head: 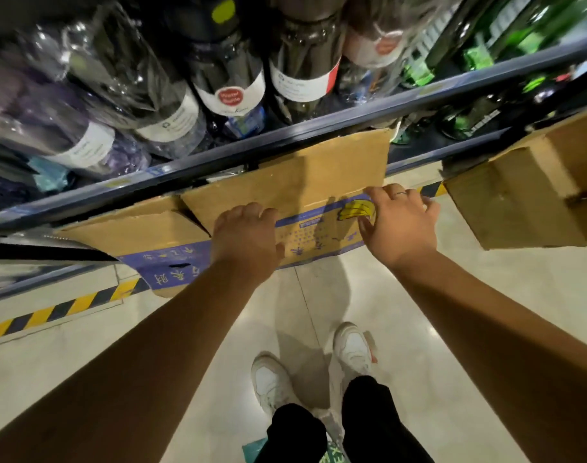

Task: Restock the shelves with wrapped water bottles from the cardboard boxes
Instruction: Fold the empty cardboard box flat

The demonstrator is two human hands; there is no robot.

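Where the box sits: the banana-printed cardboard box seems to rest on the floor, tucked under the shelf edge.
Left hand: fingers curled over the box's near rim, gripping it.
Right hand: fingers bent round the box's right corner, probably to drag it out.
Wrapped bottles: lined up on the shelf above.

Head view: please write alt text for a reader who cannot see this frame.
The left hand and the right hand both hold a cardboard box with a purple band, at the foot of a shelf of wrapped bottles. A second box sits to its right.
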